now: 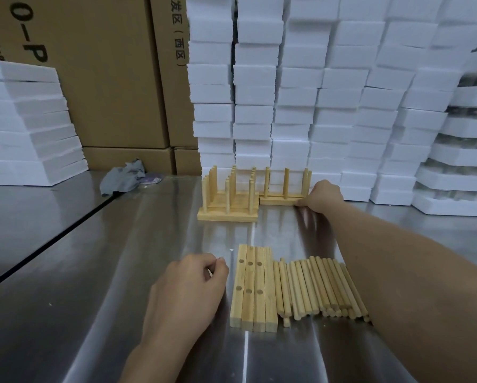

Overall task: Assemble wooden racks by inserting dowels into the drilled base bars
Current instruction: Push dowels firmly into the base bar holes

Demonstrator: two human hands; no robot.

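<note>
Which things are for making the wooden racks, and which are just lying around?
For the job: drilled base bars, loose dowels, finished racks, far right rack.
Just lying about: grey rag, white foam blocks, cardboard boxes.

Dowels (320,288) right of base bars (252,288), racks (229,197) behind

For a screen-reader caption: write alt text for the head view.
A person's right hand holds the end of an assembled wooden rack beside finished racks; the left hand, fingers curled, rests by drilled base bars and loose dowels.
</note>
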